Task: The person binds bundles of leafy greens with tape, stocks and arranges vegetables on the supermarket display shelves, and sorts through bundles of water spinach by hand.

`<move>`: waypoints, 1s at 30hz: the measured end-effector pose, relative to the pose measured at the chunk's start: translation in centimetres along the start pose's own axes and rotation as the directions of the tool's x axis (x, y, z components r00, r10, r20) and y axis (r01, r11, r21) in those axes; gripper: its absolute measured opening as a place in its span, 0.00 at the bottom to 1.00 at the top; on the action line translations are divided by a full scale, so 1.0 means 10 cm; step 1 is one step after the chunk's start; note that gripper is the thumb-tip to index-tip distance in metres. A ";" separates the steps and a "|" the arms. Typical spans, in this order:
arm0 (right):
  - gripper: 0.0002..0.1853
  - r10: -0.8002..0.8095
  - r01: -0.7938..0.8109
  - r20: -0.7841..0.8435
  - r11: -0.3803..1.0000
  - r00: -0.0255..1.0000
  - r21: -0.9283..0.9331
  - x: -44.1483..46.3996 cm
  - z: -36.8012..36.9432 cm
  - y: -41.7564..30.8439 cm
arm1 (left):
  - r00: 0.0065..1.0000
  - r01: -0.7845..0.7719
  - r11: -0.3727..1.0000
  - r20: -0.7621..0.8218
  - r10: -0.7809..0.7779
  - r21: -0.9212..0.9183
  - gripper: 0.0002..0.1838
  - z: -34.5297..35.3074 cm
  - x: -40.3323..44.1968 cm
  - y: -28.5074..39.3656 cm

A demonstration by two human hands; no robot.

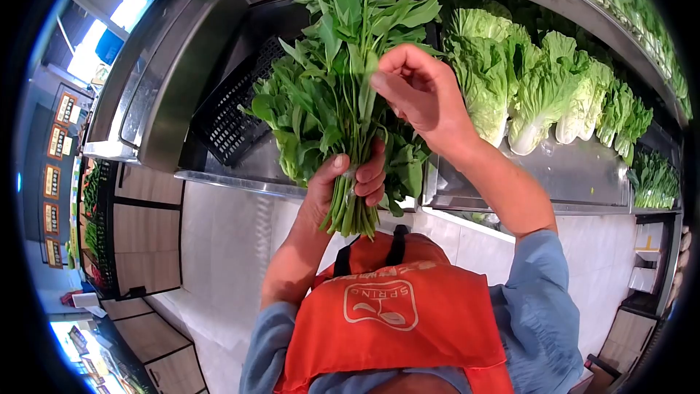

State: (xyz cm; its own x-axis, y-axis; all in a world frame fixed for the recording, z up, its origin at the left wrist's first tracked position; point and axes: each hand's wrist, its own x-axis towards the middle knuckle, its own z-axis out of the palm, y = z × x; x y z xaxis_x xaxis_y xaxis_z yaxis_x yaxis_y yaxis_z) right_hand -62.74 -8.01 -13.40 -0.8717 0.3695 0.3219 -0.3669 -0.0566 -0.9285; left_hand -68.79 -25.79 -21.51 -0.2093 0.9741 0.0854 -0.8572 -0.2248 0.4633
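head view: left hand grips leafy bunch

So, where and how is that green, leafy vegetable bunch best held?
Probably by its narrow green stems, from the near side, wrapping around: they converge there, while the broad green leaves fan out beyond. The bare left hand grips there.

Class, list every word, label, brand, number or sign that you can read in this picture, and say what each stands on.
"SPRING": in the framed leaf logo on the red apron.
Line of characters beside the logo, on the same apron: partly folded, not legible.
Orange-edged tags at the far left: marked, but too small and blurred to read.
No other text is legible.
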 end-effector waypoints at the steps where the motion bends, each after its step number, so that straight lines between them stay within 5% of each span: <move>1: 0.04 -0.015 0.014 -0.023 1.000 1.000 -0.003 -0.04 0.00 0.01 | 1.000 -0.003 1.000 -0.003 0.003 -0.005 0.32 0.00 0.00 -0.01; 3: 0.04 -0.096 0.093 -0.035 0.991 0.995 -0.094 -0.07 -0.03 0.05 | 1.000 -0.005 1.000 -0.009 0.005 -0.010 0.32 -0.01 0.01 0.00; 7: 0.06 0.030 -0.026 -0.012 0.962 0.999 0.273 -0.19 0.01 -0.06 | 1.000 -0.002 1.000 -0.013 0.002 -0.017 0.32 -0.01 0.04 -0.01; 11: 0.09 0.337 -0.369 0.160 0.892 0.928 0.261 -0.17 -0.14 -0.15 | 1.000 0.022 0.999 -0.020 -0.023 -0.034 0.31 0.00 0.01 -0.07; 14: 0.08 0.226 -0.166 0.232 0.953 0.946 -0.254 -0.12 -0.39 0.00 | 0.999 0.039 0.999 -0.006 -0.039 -0.036 0.31 0.01 0.01 -0.10; 18: 0.08 0.105 0.044 0.319 0.903 0.942 -0.428 -0.29 -0.55 -0.08 | 0.994 0.107 0.994 -0.013 -0.107 -0.025 0.32 -0.04 0.05 -0.15; 22: 0.10 0.275 -0.209 0.202 0.932 0.940 -0.296 -0.57 -0.90 -0.50 | 0.995 0.102 0.994 0.017 -0.102 -0.034 0.34 -0.04 0.06 -0.17; 24: 0.09 0.287 -0.187 0.328 0.934 0.900 -0.306 -0.95 -1.24 -0.45 | 0.997 0.068 0.998 -0.020 -0.068 -0.010 0.35 -0.01 0.06 -0.17; 26: 0.11 0.656 -0.562 0.271 0.749 0.704 -0.351 -1.38 -1.41 -0.35 | 0.997 0.070 0.997 -0.016 -0.071 -0.024 0.37 -0.03 0.08 -0.15; 27: 0.12 0.586 -0.276 0.198 0.618 0.786 -0.736 -1.66 -1.48 -0.20 | 0.998 0.065 0.998 -0.018 -0.065 -0.024 0.38 -0.02 0.09 -0.14; 28: 0.13 0.481 0.040 0.187 0.299 0.856 -0.953 -1.86 -1.57 -0.05 | 0.998 0.057 0.998 -0.021 -0.058 -0.024 0.38 -0.02 0.09 -0.15; 30: 0.15 0.548 -0.012 0.024 0.062 0.836 -0.998 -2.02 -1.73 0.05 | 0.998 0.068 0.998 -0.007 -0.068 -0.014 0.38 -0.03 0.12 -0.19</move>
State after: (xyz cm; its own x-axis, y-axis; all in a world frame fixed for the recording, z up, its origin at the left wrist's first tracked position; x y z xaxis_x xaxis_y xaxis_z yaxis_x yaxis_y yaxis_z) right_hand -39.70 0.60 -23.52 -0.9377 0.2560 -0.2350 0.3122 0.9176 -0.2462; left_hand -67.60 -24.17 -22.56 -0.1539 0.9869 0.0477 -0.8758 -0.1587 0.4559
